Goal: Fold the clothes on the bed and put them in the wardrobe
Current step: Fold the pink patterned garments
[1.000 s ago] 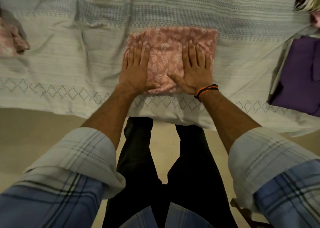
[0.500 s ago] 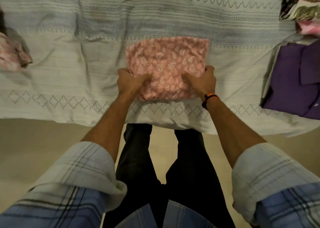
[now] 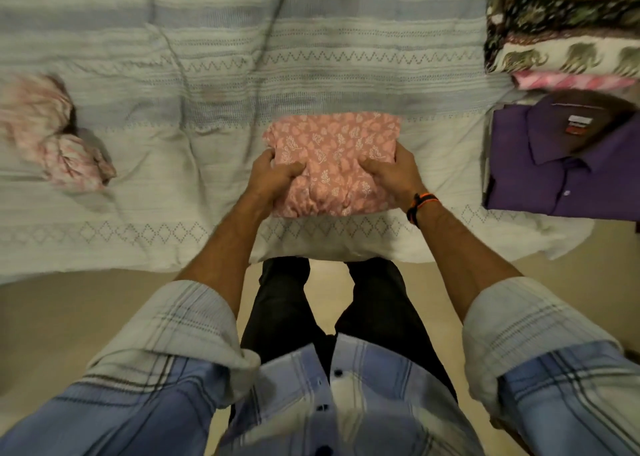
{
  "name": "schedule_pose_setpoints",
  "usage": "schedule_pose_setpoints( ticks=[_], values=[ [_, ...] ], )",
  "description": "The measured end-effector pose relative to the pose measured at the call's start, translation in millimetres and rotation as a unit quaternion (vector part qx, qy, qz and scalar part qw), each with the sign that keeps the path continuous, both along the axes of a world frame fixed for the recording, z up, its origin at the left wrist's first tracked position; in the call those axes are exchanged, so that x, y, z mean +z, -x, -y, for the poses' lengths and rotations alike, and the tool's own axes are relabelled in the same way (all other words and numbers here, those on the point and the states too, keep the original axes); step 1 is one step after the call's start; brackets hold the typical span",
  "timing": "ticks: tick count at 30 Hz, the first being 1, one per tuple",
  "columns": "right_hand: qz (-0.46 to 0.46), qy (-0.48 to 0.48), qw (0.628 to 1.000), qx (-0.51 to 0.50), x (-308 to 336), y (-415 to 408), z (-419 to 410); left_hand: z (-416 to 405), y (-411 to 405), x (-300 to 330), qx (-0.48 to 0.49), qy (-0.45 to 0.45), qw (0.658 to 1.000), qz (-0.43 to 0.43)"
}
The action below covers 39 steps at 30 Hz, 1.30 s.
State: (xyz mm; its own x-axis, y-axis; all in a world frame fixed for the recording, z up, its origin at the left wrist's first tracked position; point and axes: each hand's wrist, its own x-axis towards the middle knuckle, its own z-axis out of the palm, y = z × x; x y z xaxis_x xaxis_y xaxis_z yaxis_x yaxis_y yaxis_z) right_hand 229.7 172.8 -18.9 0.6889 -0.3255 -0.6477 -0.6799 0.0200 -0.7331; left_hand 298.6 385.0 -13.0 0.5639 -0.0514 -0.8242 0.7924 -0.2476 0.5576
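A folded pink cloth with a white leaf print (image 3: 334, 159) is at the near edge of the bed (image 3: 207, 75). My left hand (image 3: 272, 175) grips its left side, thumb on top and fingers underneath. Its right side is gripped the same way by my right hand (image 3: 393, 173), which wears a black and orange wristband. The cloth's near edge sags between my hands and it looks slightly raised off the bedsheet.
A crumpled pink and white garment (image 3: 52, 133) lies at the bed's left. At the right lie a folded purple shirt (image 3: 561, 165) and, behind it, a stack of folded printed fabrics (image 3: 561, 36). Beige floor (image 3: 69, 317) lies below the bed edge.
My hands pressed flat on the pink cloth a second ago. They have since curled round its left and right sides and begun to lift it. The view has shifted a little.
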Motion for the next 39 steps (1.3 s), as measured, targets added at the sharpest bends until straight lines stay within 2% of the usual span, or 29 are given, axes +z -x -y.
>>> schedule_pose_setpoints(
  ticks=[8, 13, 27, 39],
  values=[
    [0.048, 0.015, 0.997, -0.063, 92.3, 19.5, 24.6, 28.5, -3.2, 85.1, -0.068, 0.037, 0.996, 0.038],
    [0.059, 0.000, 0.993, -0.101, 111.2, 23.9, 68.5, 76.3, -7.4, 105.5, -0.095, 0.055, 0.992, 0.067],
    [0.049, 0.009, 0.994, -0.098, 104.3, 48.8, 309.2, 312.2, 22.6, 89.9, -0.081, 0.038, 0.994, 0.064],
    [0.004, 0.034, 0.994, -0.101, 68.8, 37.3, 441.6, 439.6, 7.7, 50.0, -0.080, 0.030, 0.996, 0.026]
  ],
)
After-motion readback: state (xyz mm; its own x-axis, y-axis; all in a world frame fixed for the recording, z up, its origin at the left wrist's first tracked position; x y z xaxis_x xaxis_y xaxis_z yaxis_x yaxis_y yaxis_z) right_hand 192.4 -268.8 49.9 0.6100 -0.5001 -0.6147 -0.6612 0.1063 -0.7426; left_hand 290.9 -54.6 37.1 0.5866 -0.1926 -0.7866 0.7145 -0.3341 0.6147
